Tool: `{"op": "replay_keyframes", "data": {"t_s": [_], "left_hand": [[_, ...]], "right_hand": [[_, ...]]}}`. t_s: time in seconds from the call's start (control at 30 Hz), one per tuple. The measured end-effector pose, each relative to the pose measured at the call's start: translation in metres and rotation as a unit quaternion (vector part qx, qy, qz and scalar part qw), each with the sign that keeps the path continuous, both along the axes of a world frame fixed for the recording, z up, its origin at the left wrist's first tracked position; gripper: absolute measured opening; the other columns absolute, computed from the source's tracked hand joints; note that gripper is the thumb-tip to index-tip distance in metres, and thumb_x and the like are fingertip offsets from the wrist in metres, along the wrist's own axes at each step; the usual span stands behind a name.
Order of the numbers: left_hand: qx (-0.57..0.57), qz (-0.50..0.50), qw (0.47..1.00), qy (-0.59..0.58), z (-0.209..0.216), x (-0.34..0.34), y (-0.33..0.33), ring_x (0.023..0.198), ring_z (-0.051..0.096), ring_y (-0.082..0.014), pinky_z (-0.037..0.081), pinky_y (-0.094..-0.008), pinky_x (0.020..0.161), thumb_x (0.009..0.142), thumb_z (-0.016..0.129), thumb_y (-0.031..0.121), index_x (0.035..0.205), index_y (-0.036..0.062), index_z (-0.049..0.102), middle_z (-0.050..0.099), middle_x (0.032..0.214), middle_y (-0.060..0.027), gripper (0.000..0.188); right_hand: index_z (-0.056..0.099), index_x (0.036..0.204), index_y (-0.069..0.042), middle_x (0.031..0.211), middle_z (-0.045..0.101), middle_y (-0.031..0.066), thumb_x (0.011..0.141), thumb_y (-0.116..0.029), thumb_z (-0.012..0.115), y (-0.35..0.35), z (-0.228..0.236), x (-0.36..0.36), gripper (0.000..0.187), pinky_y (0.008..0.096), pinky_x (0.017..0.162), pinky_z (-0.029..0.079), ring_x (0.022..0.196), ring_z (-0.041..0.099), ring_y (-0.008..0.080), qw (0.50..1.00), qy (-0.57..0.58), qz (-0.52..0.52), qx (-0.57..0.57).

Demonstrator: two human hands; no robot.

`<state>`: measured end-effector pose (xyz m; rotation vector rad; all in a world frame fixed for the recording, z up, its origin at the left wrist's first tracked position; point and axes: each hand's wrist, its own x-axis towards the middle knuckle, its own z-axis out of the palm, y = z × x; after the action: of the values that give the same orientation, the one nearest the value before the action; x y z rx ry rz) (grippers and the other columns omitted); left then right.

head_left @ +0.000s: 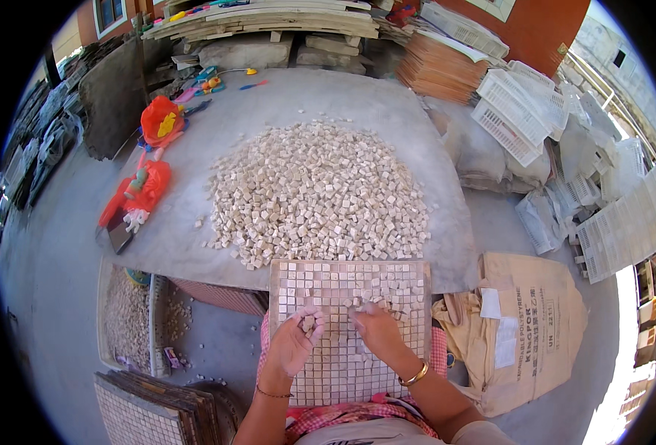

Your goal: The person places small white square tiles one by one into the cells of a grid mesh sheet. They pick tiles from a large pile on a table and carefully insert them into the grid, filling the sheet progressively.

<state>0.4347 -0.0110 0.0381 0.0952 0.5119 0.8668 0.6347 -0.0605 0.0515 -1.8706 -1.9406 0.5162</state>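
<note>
A square grid tray (424, 319) rests on my lap against the table edge, most of its cells filled with small pale stone tiles (335, 363). Cupped over its left part, my left hand (291, 347) holds several loose stone tiles (309, 325) between palm and fingers. My right hand (380, 332) is over the tray's middle, its dusty fingertips drawn together beside loose tiles lying on the grid. What those fingertips pinch, if anything, is too small to make out. Beyond the tray, a large heap of loose tiles (320, 193) spreads over the stone table.
The grey table (187, 237) carries red plastic bags (146, 189) and toys at its left. Below left are a white bin (127, 319) of tiles and stacked tile-filled trays (139, 408). A brown sack (535, 334) lies right; white crates (517, 111) pile behind it.
</note>
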Motion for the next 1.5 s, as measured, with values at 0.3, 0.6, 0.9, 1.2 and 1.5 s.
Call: {"op": "replay_keyframes", "data": {"t_s": [0.3, 0.6, 0.9, 1.2, 1.5], "left_hand": [[-0.004, -0.052, 0.999, 0.009, 0.01, 0.007, -0.025, 0.11, 0.053, -0.0242, 0.046, -0.0338, 0.095, 0.097, 0.041, 0.016, 0.121, -0.0049, 0.047, 0.053, 0.116, -0.0144, 0.032], [-0.062, -0.082, 0.995, 0.009, 0.002, 0.021, -0.046, 0.109, 0.052, -0.0209, 0.044, -0.034, 0.096, 0.096, 0.044, 0.021, 0.122, -0.0006, 0.05, 0.053, 0.116, -0.0095, 0.034], [-0.033, -0.096, 0.992, -0.081, 0.021, 0.023, -0.05, 0.121, 0.046, -0.025, 0.035, -0.0399, 0.105, 0.098, 0.036, 0.041, 0.135, -0.0026, 0.039, 0.047, 0.132, -0.0129, 0.057], [-0.037, -0.123, 0.978, -0.165, 0.016, 0.027, -0.05, 0.129, 0.04, -0.0261, 0.031, -0.0404, 0.108, 0.094, 0.029, 0.056, 0.14, -0.0021, 0.03, 0.038, 0.141, -0.0154, 0.074], [-0.009, -0.119, 0.992, -0.051, 0.017, 0.039, -0.06, 0.116, 0.047, -0.0233, 0.036, -0.0386, 0.102, 0.093, 0.026, 0.061, 0.138, -0.0016, 0.032, 0.048, 0.129, -0.0121, 0.077]], "right_hand": [[0.06, 0.09, -0.006, 0.083, 0.056, 0.0126, 0.08, -0.01, 0.061, 0.008, -0.008, -0.002, 0.011, 0.0407, 0.067, 0.047, 0.076, 0.057, 0.0323, 0.999, 0.031, -0.015, 0.003], [0.056, 0.11, 0.002, 0.097, 0.064, 0.0145, 0.089, -0.006, 0.053, -0.02, 0.072, -0.026, 0.023, 0.0312, 0.079, 0.049, 0.088, 0.064, 0.0222, 0.962, 0.265, 0.037, -0.056], [0.062, 0.098, 0.003, 0.09, 0.065, 0.0125, 0.084, 0.002, 0.057, -0.04, 0.071, -0.002, 0.014, 0.0289, 0.074, 0.049, 0.082, 0.063, 0.0194, 0.967, 0.253, 0.0, -0.001], [0.064, 0.092, -0.001, 0.087, 0.065, 0.0132, 0.08, -0.002, 0.063, -0.046, 0.068, -0.007, 0.013, 0.032, 0.07, 0.05, 0.078, 0.064, 0.0248, 0.971, 0.232, 0.008, 0.062], [0.063, 0.097, -0.004, 0.091, 0.064, 0.0108, 0.079, -0.016, 0.068, -0.042, 0.056, -0.033, 0.021, 0.033, 0.066, 0.051, 0.073, 0.064, 0.0223, 0.995, 0.08, 0.034, 0.039]]}}
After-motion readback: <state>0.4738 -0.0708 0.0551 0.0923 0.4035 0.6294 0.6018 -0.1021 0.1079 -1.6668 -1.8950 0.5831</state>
